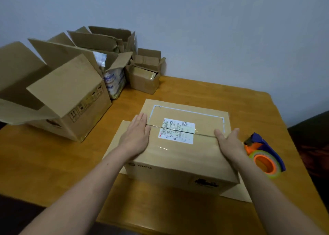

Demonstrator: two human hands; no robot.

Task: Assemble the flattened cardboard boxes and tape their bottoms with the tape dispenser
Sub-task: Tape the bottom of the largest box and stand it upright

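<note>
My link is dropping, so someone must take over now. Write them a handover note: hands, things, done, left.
Left hand presses flat on the closed flaps of the brown cardboard box, at the left end of the seam; right hand presses flat at its right end.
Blue-and-orange tape dispenser lies untouched on the wooden table, right of the box.
Done: box squared, flaps folded shut.
Left: tape the seam.
Open cardboard boxes stand back left.

Brown box (179,156), orange-and-purple tape dispenser (263,153)
</note>
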